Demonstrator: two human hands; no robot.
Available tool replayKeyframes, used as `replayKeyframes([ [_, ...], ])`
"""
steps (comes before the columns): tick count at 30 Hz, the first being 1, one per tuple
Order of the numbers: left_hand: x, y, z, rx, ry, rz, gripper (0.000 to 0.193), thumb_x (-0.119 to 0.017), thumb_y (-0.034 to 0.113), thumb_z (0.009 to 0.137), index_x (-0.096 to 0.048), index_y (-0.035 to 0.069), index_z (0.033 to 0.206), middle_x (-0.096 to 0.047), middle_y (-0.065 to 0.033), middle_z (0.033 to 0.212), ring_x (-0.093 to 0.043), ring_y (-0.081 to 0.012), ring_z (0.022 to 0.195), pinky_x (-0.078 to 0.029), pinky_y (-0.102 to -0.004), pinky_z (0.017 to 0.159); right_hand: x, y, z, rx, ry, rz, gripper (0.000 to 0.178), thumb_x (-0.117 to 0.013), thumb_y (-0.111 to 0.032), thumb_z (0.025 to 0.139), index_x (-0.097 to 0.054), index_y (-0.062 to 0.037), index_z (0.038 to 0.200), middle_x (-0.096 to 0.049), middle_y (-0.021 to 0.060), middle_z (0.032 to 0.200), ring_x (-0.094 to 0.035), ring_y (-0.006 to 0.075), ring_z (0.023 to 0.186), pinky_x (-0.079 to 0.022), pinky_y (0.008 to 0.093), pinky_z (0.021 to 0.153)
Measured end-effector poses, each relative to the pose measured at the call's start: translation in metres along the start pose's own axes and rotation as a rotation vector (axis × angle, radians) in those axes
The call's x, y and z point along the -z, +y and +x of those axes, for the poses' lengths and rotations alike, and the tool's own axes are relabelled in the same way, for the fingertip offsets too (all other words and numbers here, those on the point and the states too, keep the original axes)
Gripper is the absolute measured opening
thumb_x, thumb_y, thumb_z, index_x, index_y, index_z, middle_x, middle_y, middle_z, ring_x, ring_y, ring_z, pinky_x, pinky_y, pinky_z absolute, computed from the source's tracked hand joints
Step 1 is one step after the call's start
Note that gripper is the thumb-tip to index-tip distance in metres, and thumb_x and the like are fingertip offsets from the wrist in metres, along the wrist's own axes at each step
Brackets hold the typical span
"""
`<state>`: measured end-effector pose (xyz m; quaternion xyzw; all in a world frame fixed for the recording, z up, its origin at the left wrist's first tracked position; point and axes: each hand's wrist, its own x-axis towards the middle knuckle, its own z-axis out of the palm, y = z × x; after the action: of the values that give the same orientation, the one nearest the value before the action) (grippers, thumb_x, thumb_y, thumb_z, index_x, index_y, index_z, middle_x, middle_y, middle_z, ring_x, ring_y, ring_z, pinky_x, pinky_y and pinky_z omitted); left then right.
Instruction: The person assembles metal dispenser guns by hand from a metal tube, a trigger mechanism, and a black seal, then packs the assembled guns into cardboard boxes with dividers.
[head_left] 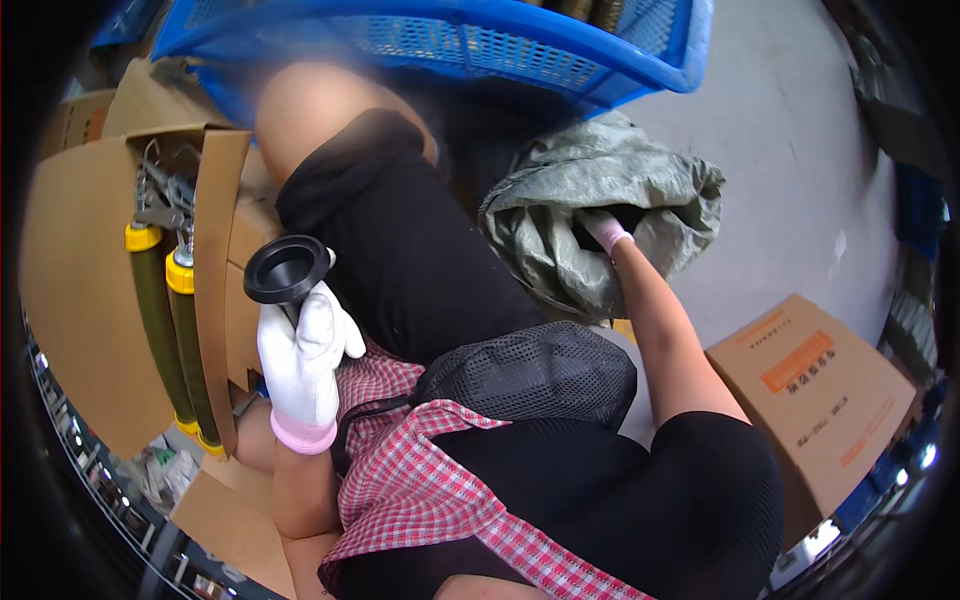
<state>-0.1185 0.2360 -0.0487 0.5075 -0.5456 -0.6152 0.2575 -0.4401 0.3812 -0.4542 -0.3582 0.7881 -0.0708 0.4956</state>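
Note:
In my gloved left hand is a round black cap, dish-shaped with a wide rim, held up by the fingertips above my lap. My right hand, in a white glove with a pink cuff, reaches into the mouth of a grey-green woven sack. The folds hide its fingers, and whatever lies inside the sack is out of sight. Left of the cap, an open cardboard box holds two olive-green tubes with yellow end collars and metal clips at the top.
A blue perforated plastic crate with brownish cylindrical pieces stands at the far side, beyond my knee. To the right, a closed cardboard carton sits on the grey floor. Clear plastic bags lie at the lower left.

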Motion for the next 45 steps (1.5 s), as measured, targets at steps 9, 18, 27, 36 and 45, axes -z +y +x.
replayKeyframes([
  [9, 0.005, 0.002, 0.004, -0.256, -0.048, 0.276, 0.032, -0.066, 0.023, 0.089, -0.056, -0.001, 0.109, -0.063, -0.0129, 0.097, -0.063, -0.0214, 0.089, -0.049, -0.0309, 0.079, 0.067, -0.044, -0.092, 0.002, 0.228, -0.634, 0.022, -0.057, -0.022, 0.087, -0.070, -0.0123, 0.103, -0.067, 0.0145, 0.101, -0.064, 0.0331, 0.093, -0.052, 0.0407, 0.079],
  [18, 0.033, 0.012, -0.020, -0.598, 0.065, 0.251, 0.029, -0.069, 0.015, 0.085, -0.061, 0.003, 0.110, -0.064, -0.0139, 0.095, -0.065, -0.0312, 0.088, -0.050, -0.0343, 0.075, 0.155, -0.345, -0.307, 1.385, 0.888, -0.254, 0.028, -0.076, 0.001, 0.063, -0.066, -0.0016, 0.089, -0.065, 0.0132, 0.096, -0.064, 0.0291, 0.082, -0.053, 0.0355, 0.070],
  [27, 0.217, 0.052, -0.022, -0.716, 1.047, 1.144, 0.056, -0.072, 0.018, 0.079, -0.051, 0.003, 0.129, -0.047, -0.0201, 0.135, -0.043, -0.0387, 0.127, -0.035, -0.0453, 0.107, 0.013, -0.587, -0.208, 1.293, 0.273, -0.301, 0.038, -0.075, -0.034, 0.075, -0.063, -0.0017, 0.091, -0.064, 0.0179, 0.078, -0.065, 0.0346, 0.076, -0.052, 0.0407, 0.068],
  [36, 0.247, 0.086, -0.118, -0.056, 0.826, 1.803, 0.010, -0.058, 0.020, 0.083, -0.062, 0.011, 0.085, -0.058, -0.0071, 0.069, -0.062, -0.0214, 0.062, -0.047, -0.0343, 0.054, 0.137, -0.548, -0.112, 1.355, 0.247, 0.402, 0.068, -0.060, -0.033, 0.090, -0.033, -0.0011, 0.144, -0.069, 0.0120, 0.107, -0.057, 0.0205, 0.113, -0.046, 0.0397, 0.091],
  [45, 0.296, -0.067, -0.196, 0.047, 0.741, 0.635, 0.074, -0.059, 0.008, 0.088, -0.024, 0.021, 0.152, -0.061, -0.0083, 0.097, -0.056, -0.0147, 0.063, -0.049, -0.0307, 0.058, 0.156, -0.530, -0.128, 0.985, -0.622, 0.134, 0.111, -0.086, -0.034, 0.065, -0.023, -0.0003, 0.150, -0.025, 0.0118, 0.155, -0.022, 0.0242, 0.144, -0.027, 0.0378, 0.113],
])
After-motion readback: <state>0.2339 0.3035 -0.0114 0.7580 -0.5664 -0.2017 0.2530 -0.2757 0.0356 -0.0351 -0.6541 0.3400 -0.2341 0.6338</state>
